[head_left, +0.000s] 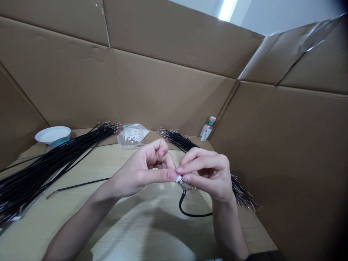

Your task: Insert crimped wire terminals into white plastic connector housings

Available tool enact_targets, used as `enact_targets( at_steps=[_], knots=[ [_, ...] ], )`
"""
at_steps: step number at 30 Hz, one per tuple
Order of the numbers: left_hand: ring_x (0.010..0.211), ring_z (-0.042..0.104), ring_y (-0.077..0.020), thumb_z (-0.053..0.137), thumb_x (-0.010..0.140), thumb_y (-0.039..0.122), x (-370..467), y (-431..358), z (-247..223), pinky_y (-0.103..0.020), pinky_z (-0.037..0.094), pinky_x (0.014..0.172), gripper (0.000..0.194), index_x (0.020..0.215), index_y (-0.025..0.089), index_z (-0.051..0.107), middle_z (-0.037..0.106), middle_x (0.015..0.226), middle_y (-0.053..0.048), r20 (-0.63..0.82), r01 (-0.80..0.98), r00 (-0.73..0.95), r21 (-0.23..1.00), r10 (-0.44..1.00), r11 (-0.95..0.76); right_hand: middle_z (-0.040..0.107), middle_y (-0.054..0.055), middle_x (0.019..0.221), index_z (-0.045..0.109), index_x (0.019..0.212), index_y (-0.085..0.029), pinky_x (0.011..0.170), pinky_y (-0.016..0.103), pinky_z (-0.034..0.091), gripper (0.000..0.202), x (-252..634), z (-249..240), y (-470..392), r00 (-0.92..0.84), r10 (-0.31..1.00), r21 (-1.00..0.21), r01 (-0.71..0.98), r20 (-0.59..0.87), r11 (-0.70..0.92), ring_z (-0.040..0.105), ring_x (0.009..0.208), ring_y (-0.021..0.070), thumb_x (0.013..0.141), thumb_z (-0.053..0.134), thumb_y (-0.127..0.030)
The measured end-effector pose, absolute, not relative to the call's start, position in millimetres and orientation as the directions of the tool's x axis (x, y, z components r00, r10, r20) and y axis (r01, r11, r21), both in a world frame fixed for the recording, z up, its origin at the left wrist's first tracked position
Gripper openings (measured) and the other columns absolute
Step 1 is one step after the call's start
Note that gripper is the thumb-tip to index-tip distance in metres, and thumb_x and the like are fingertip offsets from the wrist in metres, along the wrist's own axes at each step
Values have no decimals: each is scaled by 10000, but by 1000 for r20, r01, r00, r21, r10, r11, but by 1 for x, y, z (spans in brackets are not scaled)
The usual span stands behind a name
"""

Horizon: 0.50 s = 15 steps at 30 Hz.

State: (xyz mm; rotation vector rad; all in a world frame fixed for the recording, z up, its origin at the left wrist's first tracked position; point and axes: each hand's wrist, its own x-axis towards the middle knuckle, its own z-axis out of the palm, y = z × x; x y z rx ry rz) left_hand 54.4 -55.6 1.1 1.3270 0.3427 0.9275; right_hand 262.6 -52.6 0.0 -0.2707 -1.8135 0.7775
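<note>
Between the fingertips of both my hands is a small white connector (178, 178), held above the table. My left hand (152, 168) pinches it with thumb and forefinger, the other fingers curled. From the right, my right hand (208, 172) grips the same spot between thumb and fingers. Thin coloured wires (184, 187) run down from the connector into a black cable (182, 206), which curves away to the right behind my right wrist. Whether each wire sits inside the connector is too small to tell.
A large bundle of black cables (67, 154) lies on the left, another bundle (178, 139) behind my right hand. At the back are a bag of white connectors (133, 135), a white bowl (53, 134) and a bottle (208, 129). Cardboard walls (174, 87) surround the table (114, 217).
</note>
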Motion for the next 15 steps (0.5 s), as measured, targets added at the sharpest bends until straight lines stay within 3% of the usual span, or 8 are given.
enact_targets(
  at_steps=[15],
  knots=[
    [686, 628, -111, 887, 847, 224, 54, -58, 2, -227, 474, 643, 491, 856, 220, 396, 707, 757, 20, 283, -333, 569, 938, 772, -98, 823, 44, 855, 875, 1023, -258, 599, 253, 628, 221, 266, 3, -58, -379, 513, -578, -74, 770, 813, 758, 672, 152, 832, 877, -147]
  ],
)
